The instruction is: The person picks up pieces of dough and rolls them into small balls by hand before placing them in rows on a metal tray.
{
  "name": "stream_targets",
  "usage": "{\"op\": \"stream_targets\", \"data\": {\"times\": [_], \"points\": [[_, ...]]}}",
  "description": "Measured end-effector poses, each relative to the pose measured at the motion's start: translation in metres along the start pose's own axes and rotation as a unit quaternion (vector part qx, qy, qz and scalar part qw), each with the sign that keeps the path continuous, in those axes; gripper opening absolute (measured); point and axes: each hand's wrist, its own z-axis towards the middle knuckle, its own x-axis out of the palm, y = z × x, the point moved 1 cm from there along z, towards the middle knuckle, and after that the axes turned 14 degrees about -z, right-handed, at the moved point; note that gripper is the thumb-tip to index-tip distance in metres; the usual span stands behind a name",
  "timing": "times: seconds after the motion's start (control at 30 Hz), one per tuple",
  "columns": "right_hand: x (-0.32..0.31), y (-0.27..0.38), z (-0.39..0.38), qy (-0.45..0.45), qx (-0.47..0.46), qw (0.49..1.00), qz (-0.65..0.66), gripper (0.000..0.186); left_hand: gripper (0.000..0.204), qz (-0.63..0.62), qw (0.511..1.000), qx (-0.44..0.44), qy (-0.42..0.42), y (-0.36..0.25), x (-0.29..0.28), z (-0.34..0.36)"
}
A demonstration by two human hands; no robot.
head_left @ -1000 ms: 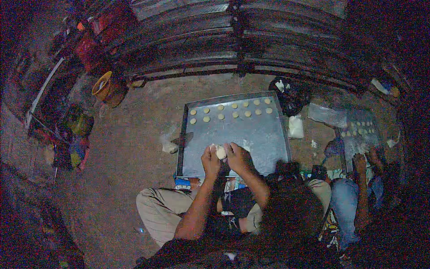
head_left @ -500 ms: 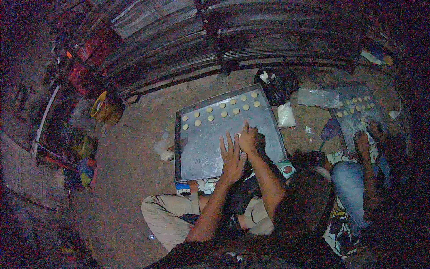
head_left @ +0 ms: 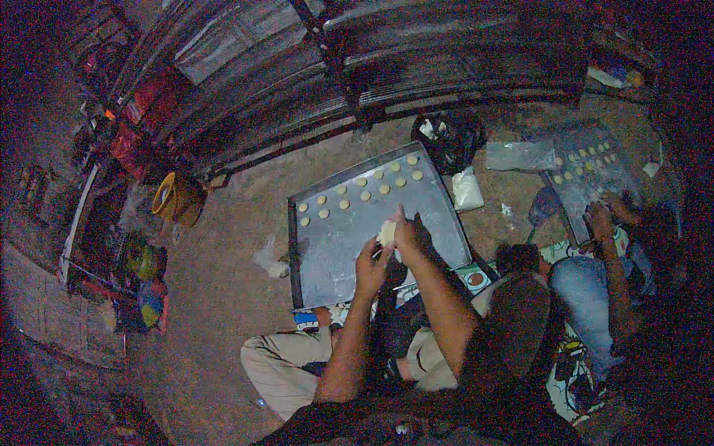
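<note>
A pale piece of dough is held up over the near half of a large metal baking tray. My left hand grips it from the lower left, thumb and fingers curled round it. On its other side, my right hand presses against the dough with bent fingers and partly hides it. Flat round dough pieces lie in two rows along the tray's far side. Whitish smears mark the tray's surface.
At the right, a co-worker's hands work over a second tray with several dough rounds. A white bag, a black plastic bag and a clear plastic sheet lie between. A yellow bucket stands left.
My hands, flat and overlapping before, have parted somewhat and now show the dough piece between them. The whole view has shifted slightly.
</note>
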Motion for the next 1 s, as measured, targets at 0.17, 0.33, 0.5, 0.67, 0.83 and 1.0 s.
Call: {"op": "stream_targets", "data": {"times": [0.17, 0.33, 0.5, 0.67, 0.83, 1.0], "points": [[-0.017, 0.014, -0.006, 0.106, -0.088, 0.978, 0.158, 0.073, 0.037, -0.047, 0.992, -0.101, -0.051, 0.03, -0.011, 0.036], [-0.09, 0.053, -0.038, -0.008, -0.099, 0.981, -0.167, 0.058, 0.031, -0.043, 0.988, 0.059, -0.139, 0.022, -0.01, 0.031], [-0.078, 0.008, -0.019, -0.12, -0.102, 0.974, -0.163, 0.046, 0.029, 0.238, 0.965, 0.096, -0.062, 0.004, -0.014, 0.046], [-0.081, 0.019, -0.019, -0.071, -0.041, 0.979, -0.187, 0.046, 0.059, 0.392, 0.903, 0.129, 0.119, 0.07, -0.021, 0.053], [-0.073, 0.012, -0.02, -0.055, -0.063, 0.973, -0.217, 0.045, 0.06, 0.414, 0.865, 0.1, 0.264, 0.067, -0.022, 0.034], [-0.067, 0.008, -0.021, -0.057, -0.089, 0.965, -0.238, 0.037, 0.046, 0.565, 0.745, 0.284, 0.212, 0.04, -0.015, 0.05]]}}
